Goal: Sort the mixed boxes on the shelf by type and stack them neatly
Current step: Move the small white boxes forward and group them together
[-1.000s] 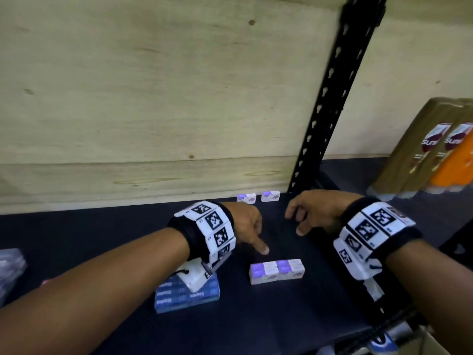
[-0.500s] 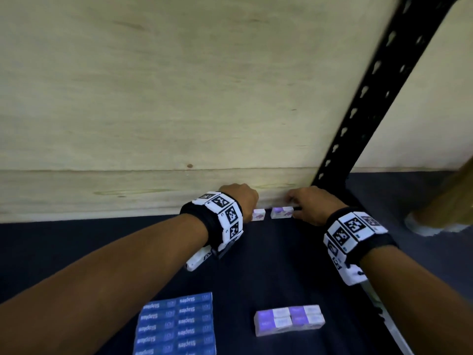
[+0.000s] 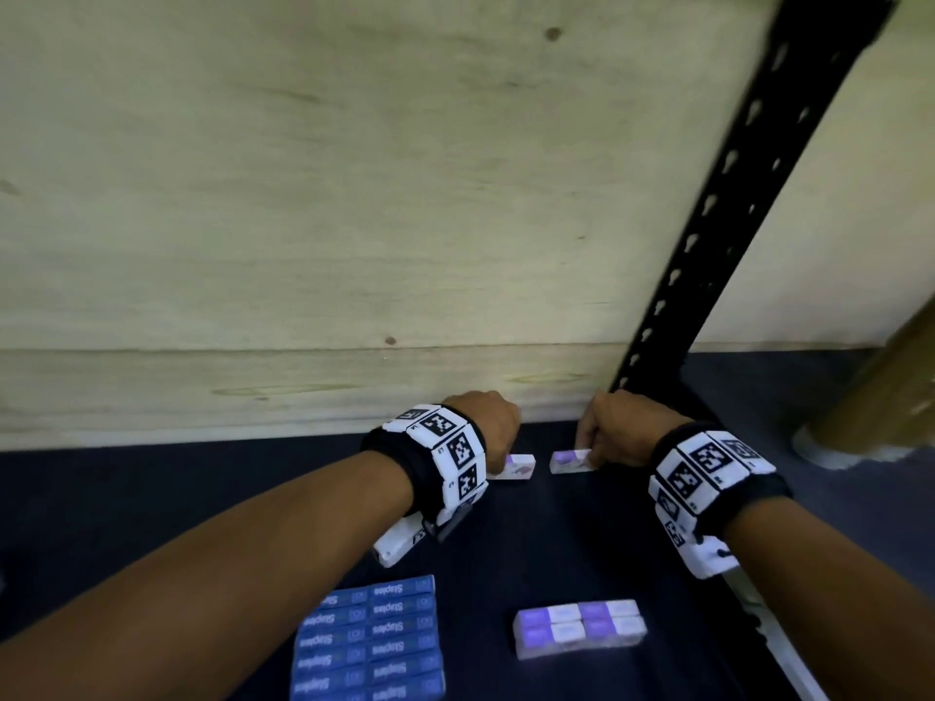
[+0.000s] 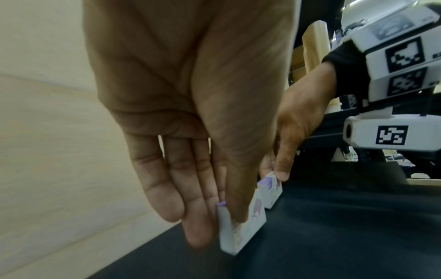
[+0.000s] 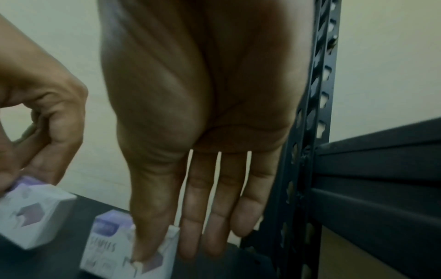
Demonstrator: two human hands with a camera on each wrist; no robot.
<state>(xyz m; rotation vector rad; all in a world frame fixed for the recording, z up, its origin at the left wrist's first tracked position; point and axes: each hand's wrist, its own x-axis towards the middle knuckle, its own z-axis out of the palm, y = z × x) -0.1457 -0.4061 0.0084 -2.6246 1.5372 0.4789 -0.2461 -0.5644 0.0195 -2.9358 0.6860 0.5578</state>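
Note:
Two small white-and-purple staple boxes lie at the back of the dark shelf [image 3: 556, 538]. My left hand [image 3: 498, 430] pinches the left box [image 3: 518, 467] between thumb and fingers; in the left wrist view that box [image 4: 248, 228] is tilted up on its edge. My right hand [image 3: 609, 430] pinches the right box [image 3: 569, 460], with the thumb on its front face [image 5: 112, 249]. At the front stand a neat block of the same white-purple boxes [image 3: 579, 627] and a block of blue Staples boxes [image 3: 369, 645].
A pale wooden back panel [image 3: 354, 194] rises right behind both hands. A black perforated shelf upright [image 3: 733, 204] stands just right of my right hand. Brown packages [image 3: 880, 397] lean on the neighbouring shelf at the far right.
Both hands have moved from mid-shelf to the back wall and taken hold of the two small boxes. The left box is now tipped up off the shelf.

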